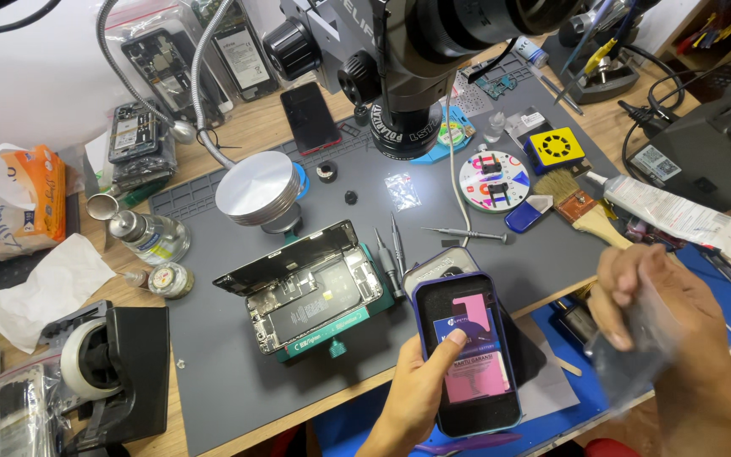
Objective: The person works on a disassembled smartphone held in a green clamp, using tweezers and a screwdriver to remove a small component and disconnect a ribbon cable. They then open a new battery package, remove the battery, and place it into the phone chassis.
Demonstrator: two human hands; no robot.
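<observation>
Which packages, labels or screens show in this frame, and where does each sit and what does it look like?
Phone case: left hand, purple rim, blue and pink cards inside.
Clear bag: right hand, blurred.
Tissue pack: left edge, orange and white.
Dark phone: top of mat, black screen.
Yellow square box: right of mat, black pattern.
White tube: right side, long, printed.

A wooden counter (239,127) carries a grey work mat (230,381). On the mat lie an opened phone in a clamp (310,288), screwdrivers (467,234) and a paintbrush (581,207). A crumpled tissue (48,288) rests beside the mat.
</observation>
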